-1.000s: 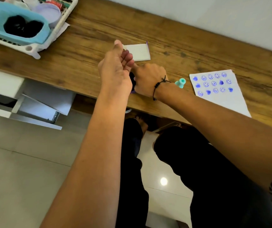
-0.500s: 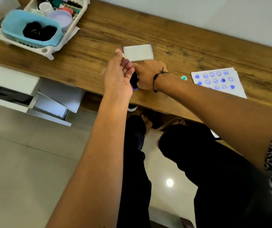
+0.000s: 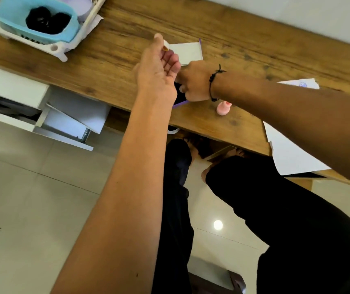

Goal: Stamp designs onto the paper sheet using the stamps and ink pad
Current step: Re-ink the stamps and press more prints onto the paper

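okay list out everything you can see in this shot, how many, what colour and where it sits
table: one, brown wood, across the top
basket: one, light blue, in a white rack at top left, dark things inside
ink pad: one, dark with purple edge, near the table's front edge, under both hands
lid: one, white with purple edge, behind the hands
stamp: one, pink, on the table below the right wrist
paper sheet: one, white, right side, mostly behind the right arm
left hand: pinching something small, unclear
right hand: closed over the ink pad, black wrist cord
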